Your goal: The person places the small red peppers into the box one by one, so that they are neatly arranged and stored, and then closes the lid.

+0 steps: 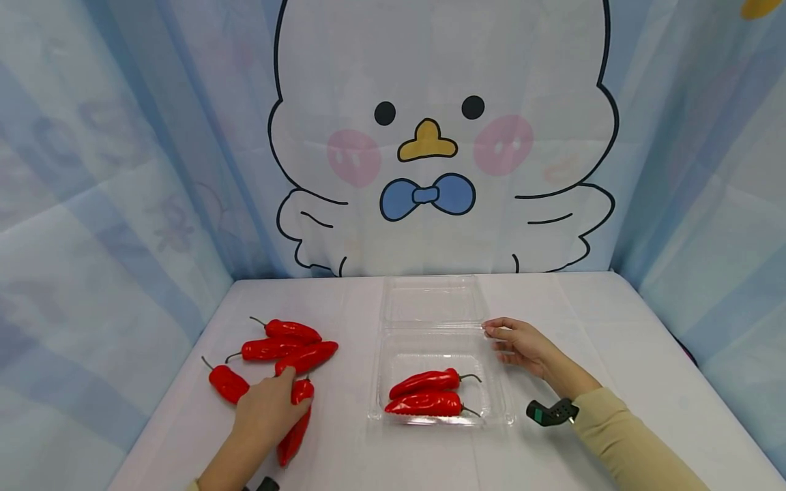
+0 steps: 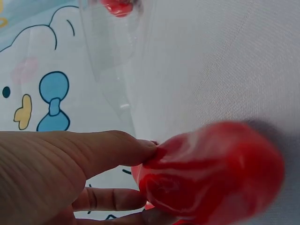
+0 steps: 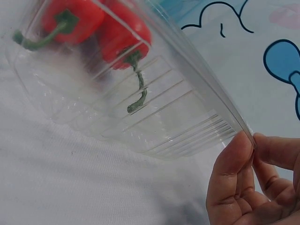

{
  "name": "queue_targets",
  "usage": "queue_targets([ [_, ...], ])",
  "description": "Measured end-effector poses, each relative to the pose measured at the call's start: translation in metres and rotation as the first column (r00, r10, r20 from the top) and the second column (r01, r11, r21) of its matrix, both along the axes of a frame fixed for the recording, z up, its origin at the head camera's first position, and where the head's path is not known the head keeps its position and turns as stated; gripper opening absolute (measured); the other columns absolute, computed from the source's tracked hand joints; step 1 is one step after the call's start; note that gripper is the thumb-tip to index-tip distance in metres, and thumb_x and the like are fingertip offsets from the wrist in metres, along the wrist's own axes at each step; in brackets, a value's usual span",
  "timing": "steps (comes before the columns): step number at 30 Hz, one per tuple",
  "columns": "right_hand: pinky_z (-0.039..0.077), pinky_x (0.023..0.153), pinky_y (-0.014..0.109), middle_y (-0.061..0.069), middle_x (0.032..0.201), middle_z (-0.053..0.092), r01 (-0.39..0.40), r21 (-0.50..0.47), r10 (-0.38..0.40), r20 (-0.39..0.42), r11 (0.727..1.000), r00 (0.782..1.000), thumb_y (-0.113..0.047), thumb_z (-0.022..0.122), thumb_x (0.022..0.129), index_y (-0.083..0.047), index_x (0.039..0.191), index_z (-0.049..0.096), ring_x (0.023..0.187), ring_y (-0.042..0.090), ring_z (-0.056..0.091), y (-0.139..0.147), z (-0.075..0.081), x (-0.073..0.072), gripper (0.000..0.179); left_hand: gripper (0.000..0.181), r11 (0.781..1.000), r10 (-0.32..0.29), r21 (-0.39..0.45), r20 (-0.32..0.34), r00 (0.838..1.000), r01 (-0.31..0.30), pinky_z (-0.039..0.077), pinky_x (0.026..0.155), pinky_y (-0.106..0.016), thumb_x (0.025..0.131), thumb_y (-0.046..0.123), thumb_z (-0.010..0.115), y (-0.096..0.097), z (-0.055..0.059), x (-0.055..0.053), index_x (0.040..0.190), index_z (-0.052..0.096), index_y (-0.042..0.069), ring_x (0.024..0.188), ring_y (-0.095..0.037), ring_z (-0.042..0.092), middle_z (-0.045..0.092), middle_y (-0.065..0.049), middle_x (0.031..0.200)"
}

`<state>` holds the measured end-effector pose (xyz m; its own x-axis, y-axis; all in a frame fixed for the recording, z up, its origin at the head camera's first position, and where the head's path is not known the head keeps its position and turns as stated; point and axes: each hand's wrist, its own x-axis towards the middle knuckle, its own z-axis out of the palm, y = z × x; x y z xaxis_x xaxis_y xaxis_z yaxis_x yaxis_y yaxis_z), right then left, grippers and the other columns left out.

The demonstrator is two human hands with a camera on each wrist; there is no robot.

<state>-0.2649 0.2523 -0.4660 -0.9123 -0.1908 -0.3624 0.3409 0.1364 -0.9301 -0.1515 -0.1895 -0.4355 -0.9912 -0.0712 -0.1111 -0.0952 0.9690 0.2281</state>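
My left hand (image 1: 265, 411) pinches a red chili pepper (image 1: 293, 436) between thumb and fingers, at the left of the table. In the left wrist view this pepper (image 2: 220, 171) looms large, its blunt end towards the camera. The right hand (image 1: 522, 348) pinches the rim of a clear plastic clamshell box (image 1: 379, 382) at its right side, near the hinge. Thumb and forefinger of that hand (image 3: 253, 180) meet on the rim in the right wrist view. Inside the box lie two red peppers (image 1: 425, 384), side by side, green stems pointing right.
Several more red peppers (image 1: 265, 350) lie beyond my left hand, some touching. One pepper (image 1: 227, 384) sits left of that hand, partly hidden by it. The box's open lid (image 1: 432, 300) lies back towards the table's far edge. A patterned curtain (image 1: 430, 239) hangs behind.
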Motion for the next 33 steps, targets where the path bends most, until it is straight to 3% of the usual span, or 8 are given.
queue_targets([
  [5,0.056,0.071,0.023,0.0,0.11,0.067,0.003,-0.002,-0.003,0.0,1.0,1.0,-0.021,0.059,0.106,-0.003,0.133,0.057,0.084,0.014,0.059,0.0001,-0.0005,0.0005,0.032,0.063,1.0,-0.011,0.002,-0.007,1.0,0.011,0.06,0.056,-0.036,0.08,0.027,0.087,0.0007,-0.0019,-0.0021,0.13,0.059,0.0,0.06,-0.019,0.057,0.064,-0.009,0.079],
  [13,0.056,0.071,0.023,0.0,0.11,0.068,0.002,-0.007,-0.002,-0.001,1.0,1.0,-0.021,0.059,0.106,-0.003,0.132,0.057,0.083,0.014,0.059,0.0005,-0.0015,0.0,0.032,0.069,0.999,-0.039,-0.011,-0.034,0.999,0.039,0.063,0.075,-0.051,0.078,0.023,0.088,0.0034,-0.0031,-0.0046,0.135,0.059,-0.003,0.086,-0.03,0.068,0.07,-0.021,0.115],
  [33,0.056,0.071,0.023,0.001,0.11,0.067,0.013,0.003,-0.013,0.005,1.0,1.0,-0.021,0.059,0.106,-0.003,0.133,0.057,0.084,0.015,0.059,-0.0009,0.0002,0.0004,0.033,0.065,0.997,-0.081,-0.02,-0.072,0.994,0.08,0.063,0.072,-0.047,0.072,0.018,0.091,0.0038,-0.0019,-0.0094,0.125,0.06,-0.002,0.083,-0.027,0.062,0.064,-0.018,0.108],
])
